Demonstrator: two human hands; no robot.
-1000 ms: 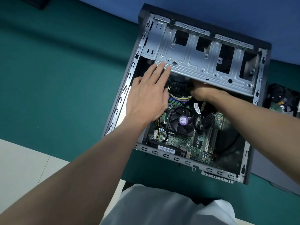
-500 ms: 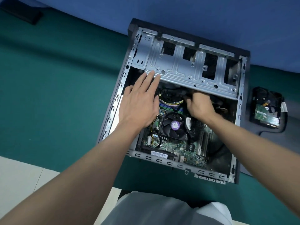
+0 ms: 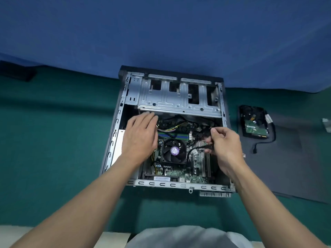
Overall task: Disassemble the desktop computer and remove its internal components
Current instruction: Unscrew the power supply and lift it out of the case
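The open desktop case (image 3: 116, 126) lies on its side on the green mat. Inside sit the green motherboard (image 3: 189, 174), a black CPU fan (image 3: 173, 151) with a purple sticker, and green memory sticks (image 3: 172, 135). A silver drive cage (image 3: 179, 97) spans the far end. My left hand (image 3: 141, 135) lies flat with straight fingers over the case's left part, fingertips near the cage edge. My right hand (image 3: 223, 142) pinches a black cable connector (image 3: 208, 146) above the motherboard's right side.
A removed hard drive (image 3: 253, 122) with a black cable lies on a dark panel (image 3: 293, 161) to the right of the case. A blue wall rises behind. A small dark object (image 3: 18, 73) sits at far left. A pale floor strip shows at the bottom left.
My right hand has come out from under the drive cage toward me, now holding a black cable connector. My left hand slid slightly back from the cage. The camera tilted upward.
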